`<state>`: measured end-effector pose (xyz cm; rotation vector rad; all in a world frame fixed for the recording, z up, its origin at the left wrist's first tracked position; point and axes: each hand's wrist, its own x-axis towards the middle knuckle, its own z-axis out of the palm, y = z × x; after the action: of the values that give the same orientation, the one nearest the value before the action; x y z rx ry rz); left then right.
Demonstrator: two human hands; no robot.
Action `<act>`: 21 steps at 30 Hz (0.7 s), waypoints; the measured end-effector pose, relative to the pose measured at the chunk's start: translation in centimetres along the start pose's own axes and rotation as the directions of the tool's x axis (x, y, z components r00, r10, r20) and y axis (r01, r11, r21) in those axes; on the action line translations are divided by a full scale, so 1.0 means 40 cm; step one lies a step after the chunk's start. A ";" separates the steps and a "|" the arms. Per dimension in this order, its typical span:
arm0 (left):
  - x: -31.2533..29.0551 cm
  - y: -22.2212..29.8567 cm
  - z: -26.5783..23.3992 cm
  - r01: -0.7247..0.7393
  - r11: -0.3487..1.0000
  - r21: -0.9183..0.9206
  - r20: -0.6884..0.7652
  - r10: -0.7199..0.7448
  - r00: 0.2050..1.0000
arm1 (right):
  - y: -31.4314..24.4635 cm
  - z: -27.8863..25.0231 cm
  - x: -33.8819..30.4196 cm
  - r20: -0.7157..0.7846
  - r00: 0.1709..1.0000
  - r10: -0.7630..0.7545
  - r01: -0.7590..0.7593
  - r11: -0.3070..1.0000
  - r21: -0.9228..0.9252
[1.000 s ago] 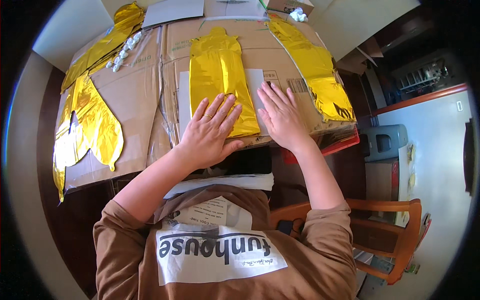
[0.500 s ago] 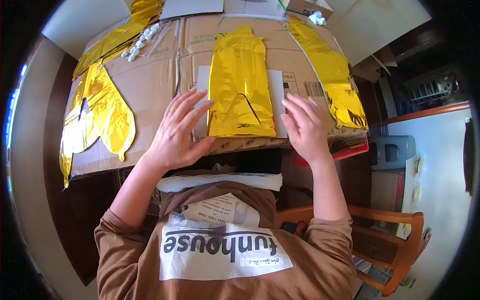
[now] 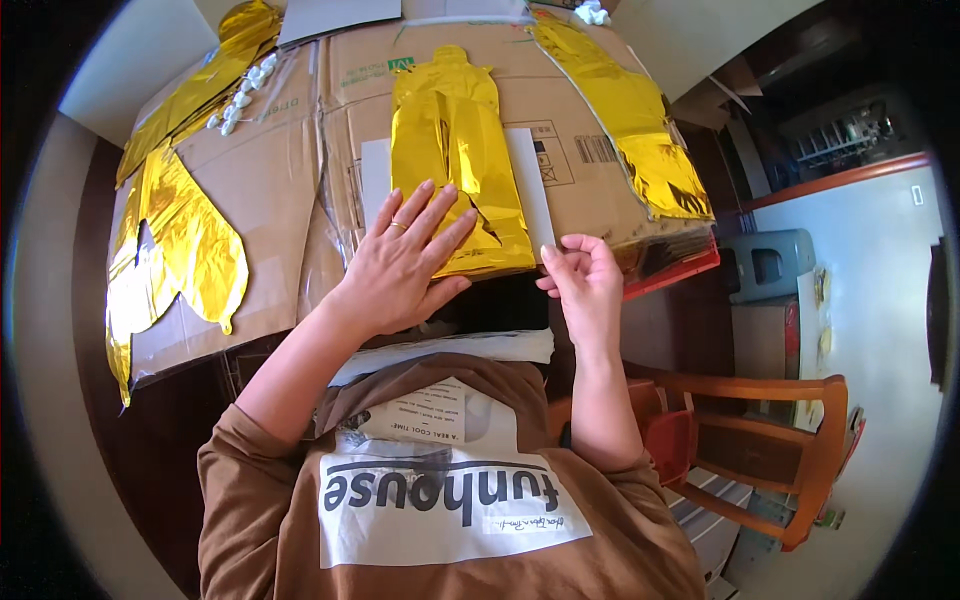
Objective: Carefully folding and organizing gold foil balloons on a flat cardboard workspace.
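Observation:
A folded gold foil balloon [image 3: 450, 130] lies flat over a white card [image 3: 537, 180] near the front edge of the cardboard-covered table. Across the balloon's near left part rests my left hand [image 3: 405, 255], palm down with its fingers stretched out and a ring on one of them. My right hand [image 3: 585, 280] is at the card's near right corner, thumb and curled fingers closed on it. The fingertips partly hide that corner. Left of my hands, another gold foil balloon [image 3: 200, 230] with pointed ends spreads over the table's left edge.
A long gold foil balloon [image 3: 625, 120] lies on the cardboard [image 3: 285, 180] at the right, and more gold foil [image 3: 190, 100] at the far left beside crumpled white bits [image 3: 240, 105]. A white sheet [image 3: 340, 18] is at the back. A wooden chair [image 3: 750, 385] stands to my right.
My left hand has moved from the card's left side onto the balloon. My right hand has come down to the card's near right corner and closed there. The view has shifted slightly.

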<state>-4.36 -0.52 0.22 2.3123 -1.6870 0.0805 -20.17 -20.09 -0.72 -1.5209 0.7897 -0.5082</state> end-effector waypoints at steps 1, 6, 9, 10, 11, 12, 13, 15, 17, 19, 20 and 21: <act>-0.006 0.007 0.000 -0.008 1.000 0.005 0.003 0.008 1.000 | 0.010 -0.002 -0.003 0.024 1.000 0.006 -0.007 1.000 0.021; -0.038 0.034 -0.005 -0.013 1.000 -0.008 0.001 0.013 1.000 | -0.004 -0.005 -0.043 0.132 0.977 0.167 -0.192 0.959 0.207; -0.053 0.041 -0.006 0.006 1.000 -0.022 -0.006 -0.006 1.000 | -0.003 -0.009 -0.048 0.157 0.971 0.179 -0.208 0.960 0.188; -0.055 0.043 -0.005 0.006 1.000 -0.018 -0.007 -0.007 1.000 | 0.000 -0.011 -0.048 0.159 0.971 0.181 -0.209 0.961 0.181; -0.056 0.044 -0.003 0.007 1.000 -0.015 -0.008 -0.008 1.000 | 0.002 -0.010 -0.049 0.149 0.971 0.186 -0.211 0.961 0.177; -0.057 0.045 -0.002 0.008 1.000 -0.011 -0.009 -0.009 1.000 | 0.004 -0.008 -0.050 0.139 0.972 0.192 -0.214 0.961 0.173; -0.057 0.045 0.000 0.009 1.000 -0.004 -0.014 -0.009 1.000 | 0.007 -0.008 -0.051 0.130 0.972 0.197 -0.218 0.961 0.169; -0.056 0.046 0.004 0.008 1.000 0.010 -0.022 -0.008 1.000 | 0.018 -0.016 -0.044 0.171 0.957 0.232 -0.258 0.955 0.147; -0.057 0.049 0.007 0.012 0.999 0.031 -0.028 -0.011 1.000 | 0.019 -0.018 -0.036 0.213 0.940 0.265 -0.294 0.948 0.120; -0.059 0.050 0.010 0.018 0.999 0.031 -0.035 -0.017 0.999 | 0.013 -0.016 -0.032 0.256 0.920 0.295 -0.326 0.941 0.087; -0.061 0.050 0.012 0.023 1.000 0.019 -0.038 -0.022 0.999 | 0.016 -0.012 -0.034 0.259 0.925 0.278 -0.312 0.945 0.099; -0.062 0.051 0.010 0.028 1.000 0.008 -0.041 -0.028 0.999 | 0.021 -0.006 -0.037 0.263 0.929 0.261 -0.297 0.948 0.110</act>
<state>-7.13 1.11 -0.28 2.3237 -1.6376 0.1294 -21.48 -19.15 -1.30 -1.2764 0.7422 -0.1573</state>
